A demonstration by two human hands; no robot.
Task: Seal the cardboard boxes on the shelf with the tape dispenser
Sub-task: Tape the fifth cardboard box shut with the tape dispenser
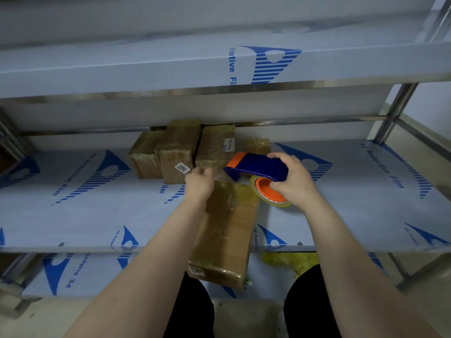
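One long box (227, 230) lies on the shelf (97, 215), overhanging its front edge. The right hand (292, 181) clamps the dispenser (256, 167) above its far end. Best to pull the tape taut along the seam, then press. The left hand (199, 184) is blurred, so I cannot tell if it pinches tape. The back boxes' (178, 152) seams are hidden.

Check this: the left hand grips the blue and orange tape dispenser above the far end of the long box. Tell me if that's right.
Wrong hand. The head view shows the right hand gripping the tape dispenser above the far end of the long box; the left hand is beside it, blurred.
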